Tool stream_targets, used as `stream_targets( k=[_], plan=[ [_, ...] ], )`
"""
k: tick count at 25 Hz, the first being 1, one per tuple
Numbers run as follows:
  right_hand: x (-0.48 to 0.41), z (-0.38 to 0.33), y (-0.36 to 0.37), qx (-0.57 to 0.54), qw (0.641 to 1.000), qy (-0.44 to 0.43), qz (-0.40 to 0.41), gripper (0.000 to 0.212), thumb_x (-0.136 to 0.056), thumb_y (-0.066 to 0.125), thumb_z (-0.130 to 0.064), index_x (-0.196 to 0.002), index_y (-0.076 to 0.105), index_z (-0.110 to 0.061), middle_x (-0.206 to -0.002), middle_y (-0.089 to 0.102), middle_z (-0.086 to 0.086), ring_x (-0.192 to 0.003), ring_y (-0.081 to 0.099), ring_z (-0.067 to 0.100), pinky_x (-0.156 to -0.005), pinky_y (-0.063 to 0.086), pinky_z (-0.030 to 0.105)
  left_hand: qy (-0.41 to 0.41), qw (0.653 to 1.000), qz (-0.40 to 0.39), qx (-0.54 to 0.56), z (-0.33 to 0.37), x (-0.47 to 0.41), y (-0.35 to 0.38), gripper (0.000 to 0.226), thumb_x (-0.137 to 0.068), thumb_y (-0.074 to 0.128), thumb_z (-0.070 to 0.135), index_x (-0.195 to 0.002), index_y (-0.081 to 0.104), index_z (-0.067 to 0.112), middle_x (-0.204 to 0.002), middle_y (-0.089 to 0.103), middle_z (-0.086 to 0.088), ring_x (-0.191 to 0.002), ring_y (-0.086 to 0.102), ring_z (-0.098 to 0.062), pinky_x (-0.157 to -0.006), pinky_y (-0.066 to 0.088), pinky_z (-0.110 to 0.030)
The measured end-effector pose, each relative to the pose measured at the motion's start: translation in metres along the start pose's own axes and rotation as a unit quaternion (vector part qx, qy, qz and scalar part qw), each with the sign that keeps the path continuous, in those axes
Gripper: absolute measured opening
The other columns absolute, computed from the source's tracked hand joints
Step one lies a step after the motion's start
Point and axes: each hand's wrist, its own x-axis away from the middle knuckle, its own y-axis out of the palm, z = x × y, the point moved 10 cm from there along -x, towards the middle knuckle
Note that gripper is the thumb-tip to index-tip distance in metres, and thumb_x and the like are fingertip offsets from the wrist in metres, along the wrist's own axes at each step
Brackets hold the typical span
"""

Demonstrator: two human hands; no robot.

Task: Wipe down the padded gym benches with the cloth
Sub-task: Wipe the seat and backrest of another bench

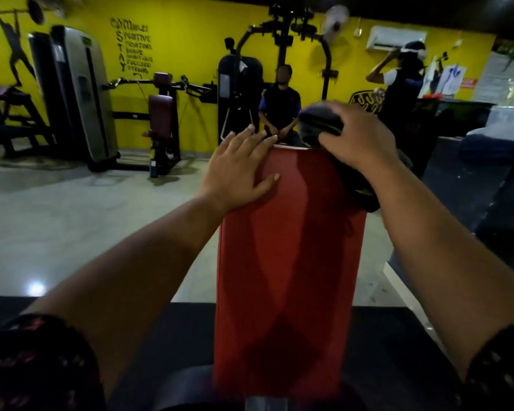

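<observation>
A long red padded bench stretches away from me in the middle of the view. My left hand lies flat with straight fingers on the pad's far left part, fingertips at its far end. My right hand grips a dark cloth at the far right corner of the pad. Part of the cloth hangs down under my right wrist along the bench's right edge.
A person sits just beyond the bench's far end; another person stands at the right. Weight machines line the yellow wall. Pale floor lies to the left, and a dark mat under the near end.
</observation>
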Motion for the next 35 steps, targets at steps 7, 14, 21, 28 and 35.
stream_targets(
  k=[7,14,21,28,35],
  plan=[
    [-0.038,0.015,0.043,0.032,0.982,0.048,-0.177,0.064,-0.091,0.034,-0.07,-0.137,0.053,-0.03,-0.144,0.047,0.008,-0.129,0.044,0.032,-0.096,0.037,0.04,-0.017,0.998,0.045,0.029,-0.002,0.003,-0.001,0.069,-0.086,0.042,0.06,-0.139,0.053,0.018,-0.127,0.059,-0.005,-0.119,0.052,-0.027,-0.102,0.034,-0.037],
    [-0.028,0.017,0.032,0.131,0.986,0.074,-0.068,0.054,-0.082,0.046,-0.072,-0.116,0.062,-0.034,-0.115,0.064,0.011,-0.104,0.059,0.035,-0.08,0.047,0.041,-0.03,0.993,0.089,0.077,-0.001,0.006,-0.001,0.064,-0.083,0.045,0.056,-0.13,0.06,0.015,-0.123,0.062,-0.006,-0.115,0.054,-0.029,-0.101,0.039,-0.043],
    [-0.008,0.019,0.022,0.119,0.974,0.188,-0.045,0.059,-0.086,0.048,-0.064,-0.125,0.06,-0.022,-0.117,0.063,0.015,-0.105,0.059,0.037,-0.084,0.05,0.046,0.008,0.99,0.006,0.142,0.001,0.005,0.005,0.063,-0.091,0.05,0.05,-0.14,0.05,0.009,-0.134,0.054,-0.01,-0.124,0.048,-0.029,-0.11,0.032,-0.044],
    [-0.004,0.026,0.029,0.114,0.967,0.197,-0.117,0.059,-0.083,0.055,-0.056,-0.129,0.059,-0.02,-0.117,0.062,0.012,-0.107,0.056,0.036,-0.083,0.052,0.046,0.056,0.979,-0.103,0.169,-0.006,0.004,0.008,0.073,-0.088,0.06,0.047,-0.149,0.041,0.012,-0.148,0.047,-0.01,-0.135,0.043,-0.028,-0.115,0.021,-0.041],
    [0.003,-0.004,0.028,0.124,0.965,0.166,-0.159,0.059,-0.081,0.052,-0.056,-0.132,0.059,-0.028,-0.118,0.064,0.006,-0.099,0.06,0.031,-0.078,0.054,0.04,0.041,0.952,-0.23,0.196,-0.008,0.003,0.005,0.081,-0.081,0.069,0.034,-0.151,0.033,0.013,-0.152,0.041,-0.011,-0.14,0.034,-0.028,-0.117,0.025,-0.044]
  ],
)
